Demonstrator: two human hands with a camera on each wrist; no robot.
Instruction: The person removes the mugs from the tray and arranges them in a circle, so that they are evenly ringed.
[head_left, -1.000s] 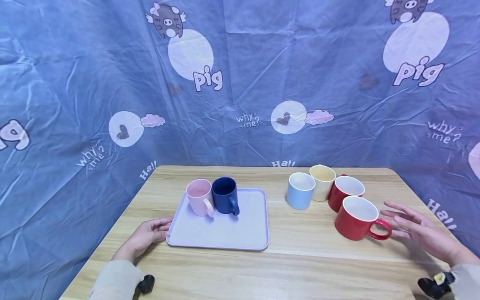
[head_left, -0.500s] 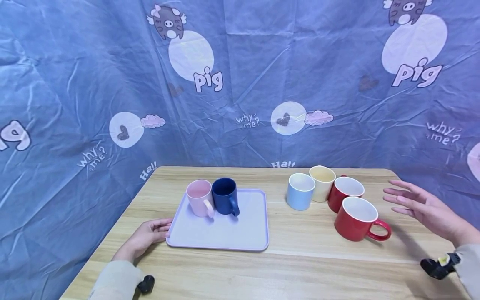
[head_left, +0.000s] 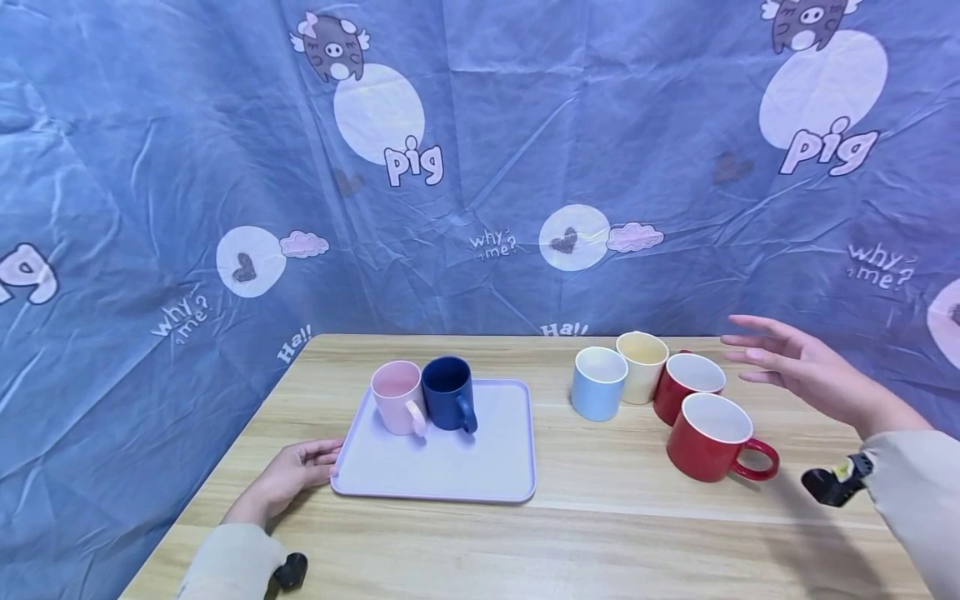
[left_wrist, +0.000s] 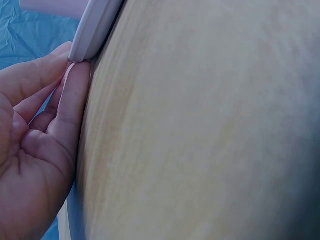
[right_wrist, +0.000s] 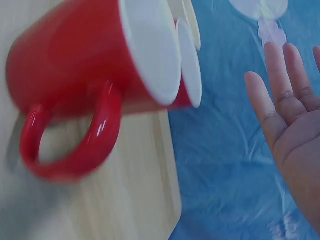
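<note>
At the left edge of a lilac tray (head_left: 480, 467), my left hand (head_left: 288, 475) pinches the rim; the left wrist view has thumb and fingers meeting at the tray's rim (left_wrist: 95, 32). A pink mug (head_left: 393, 408) and a navy mug (head_left: 447, 400) stand side by side on the tray, handles toward me. My right hand (head_left: 817, 371) is raised above the table's right side, fingers extended and holding nothing. Nearest to it are a front red mug (head_left: 699, 446), its handle pointing right, and a second red mug (head_left: 670, 398) just behind.
Left of the red mugs stand a light blue mug (head_left: 597, 392) and a cream mug (head_left: 641, 375), close together. The wooden table (head_left: 600, 542) ends at a blue patterned cloth (head_left: 510, 167) hanging behind and at the sides.
My right hand has risen from beside the front red mug's handle and swung left and farther back, above the mugs' right side. The left hand, tray and mugs stay in place.
</note>
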